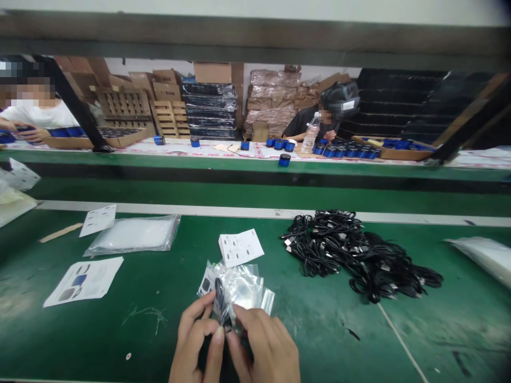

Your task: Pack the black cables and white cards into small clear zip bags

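Note:
Low in the middle of the head view, my left hand (195, 340) and my right hand (265, 340) meet with fingers closed. Between them is a small clear plastic bag with a coiled black cable (219, 298) that appears to be inside it. My left fingers and thumb pinch the bag's left side; my right thumb and forefinger grip its near end, partly hiding it. Just beyond lie more clear plastic bags (243, 284) and a stack of printed leaflets (240, 249). To the right is a heap of coiled black USB cables (339, 244).
More leaflets (82, 282) and a plastic pack of white contents (133, 234) lie on the left of the green table (167, 351). Another plastic pack (485, 255) is at far right. Behind a raised shelf with blue-and-black jars (284, 160) and a bottle (310, 135), two people sit.

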`<state>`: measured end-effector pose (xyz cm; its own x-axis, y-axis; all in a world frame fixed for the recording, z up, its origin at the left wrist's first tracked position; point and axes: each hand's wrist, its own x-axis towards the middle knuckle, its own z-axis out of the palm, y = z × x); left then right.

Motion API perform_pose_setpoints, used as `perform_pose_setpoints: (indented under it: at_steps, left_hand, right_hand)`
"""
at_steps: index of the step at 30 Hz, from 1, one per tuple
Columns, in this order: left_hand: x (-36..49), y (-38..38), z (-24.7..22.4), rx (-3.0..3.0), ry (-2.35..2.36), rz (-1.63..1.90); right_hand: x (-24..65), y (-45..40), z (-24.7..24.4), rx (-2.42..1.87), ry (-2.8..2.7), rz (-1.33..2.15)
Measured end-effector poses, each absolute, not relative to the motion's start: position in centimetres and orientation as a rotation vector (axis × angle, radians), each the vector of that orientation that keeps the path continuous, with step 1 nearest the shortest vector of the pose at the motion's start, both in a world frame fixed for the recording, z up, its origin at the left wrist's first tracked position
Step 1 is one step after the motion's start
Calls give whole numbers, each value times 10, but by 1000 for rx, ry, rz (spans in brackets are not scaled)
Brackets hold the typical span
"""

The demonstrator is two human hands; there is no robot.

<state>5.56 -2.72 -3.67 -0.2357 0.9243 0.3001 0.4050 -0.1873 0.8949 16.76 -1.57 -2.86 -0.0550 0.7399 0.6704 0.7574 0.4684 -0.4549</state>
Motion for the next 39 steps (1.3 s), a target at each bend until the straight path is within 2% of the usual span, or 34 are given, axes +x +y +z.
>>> perform_pose_setpoints:
  at_steps: [4, 10, 14, 19, 23, 30, 33, 37, 39]
  left_hand:
    - [53, -24, -36, 1550, 1566, 1363]
    - [56, -18, -23, 1508, 1601, 1297]
    - [50, -15, -19, 1606, 1610, 1193]
    - [41, -14, -19, 1859, 1529, 1032]
    - [49, -18, -18, 1834, 1524, 1107]
    - [69, -31, -34, 1809, 1516, 1310]
    - [63, -31, -31, 1885, 1557, 1253]
    - [32, -11, -2, 2089, 1453, 1115]
    - [14, 1, 16, 1975, 1480, 908]
  right_hand:
    - [164, -11, -25, -1144, -1695, -272]
    - [167, -13, -25, -1011, -1664, -123]
    - [174, -15, -20, -969, -1633, -223]
    - [192, -11, 3, -808, -1981, -410]
    - [198, -7, 6, -836, -2101, -412]
    - [176, -14, -31, -1424, -1698, 8]
    - [174, -16, -32, -1299, -1672, 140]
    - [188, -10, -16, -978, -1522, 681]
    - [196, -7, -8, -912, -1439, 849]
